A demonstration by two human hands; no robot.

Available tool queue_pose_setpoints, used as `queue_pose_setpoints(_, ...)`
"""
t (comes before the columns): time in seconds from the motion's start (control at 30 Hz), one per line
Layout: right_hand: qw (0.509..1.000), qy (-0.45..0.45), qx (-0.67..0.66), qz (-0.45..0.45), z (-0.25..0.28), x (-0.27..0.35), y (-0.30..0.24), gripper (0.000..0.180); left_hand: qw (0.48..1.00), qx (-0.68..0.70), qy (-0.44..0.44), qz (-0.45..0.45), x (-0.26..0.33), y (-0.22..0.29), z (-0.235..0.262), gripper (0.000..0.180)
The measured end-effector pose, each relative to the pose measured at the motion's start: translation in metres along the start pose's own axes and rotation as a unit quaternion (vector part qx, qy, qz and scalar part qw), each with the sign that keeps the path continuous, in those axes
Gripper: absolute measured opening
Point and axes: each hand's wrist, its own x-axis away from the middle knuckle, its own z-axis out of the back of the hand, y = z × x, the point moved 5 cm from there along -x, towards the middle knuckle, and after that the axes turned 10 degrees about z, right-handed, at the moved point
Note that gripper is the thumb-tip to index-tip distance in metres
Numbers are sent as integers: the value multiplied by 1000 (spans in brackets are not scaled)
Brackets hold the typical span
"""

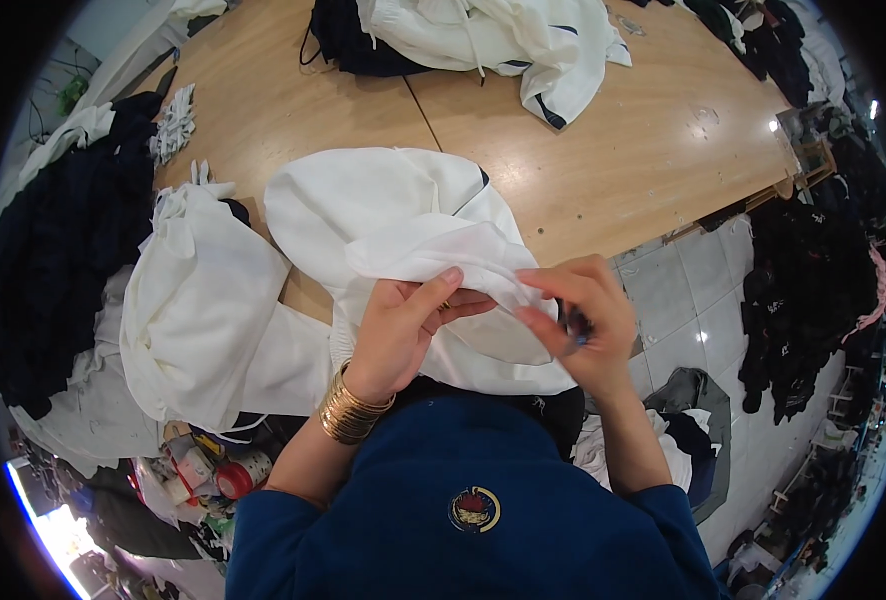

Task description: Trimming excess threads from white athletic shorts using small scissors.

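A white garment (363,215) lies spread over the near table edge and my lap, with a dark piping line near its right side. My left hand (413,315) is closed on a fold of it, thumb on top and fingers beneath. At the fold's right end is my right hand (593,315), its thumb and forefinger at the cloth edge. A small dark tool (577,324) is tucked in the right palm; its kind is blurred and mostly hidden by the fingers. Gold bangles circle my left wrist.
Another white garment pile (188,300) sits at left, beside dark clothes (73,240). White and navy garments (493,40) lie across the far side of the wooden table (363,115). At lower right, a grey sack (715,405) holds cloth on the tiled floor (688,290). Dark clothes (793,300) hang at right.
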Motion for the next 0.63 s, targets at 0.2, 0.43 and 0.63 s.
queue_pose_setpoints(0.2,994,24,-3,105,-20,2,4,18,999,-28,37,-20,0,2,-3,32)
queue_pose_setpoints(0.43,987,47,-130,-75,-11,3,9,9,998,-11,53,-37,2,2,-6,37)
queue_pose_setpoints(0.63,960,-247,-47,127,-22,9,-26,34,995,-51,73,-53,-3,6,-8,43)
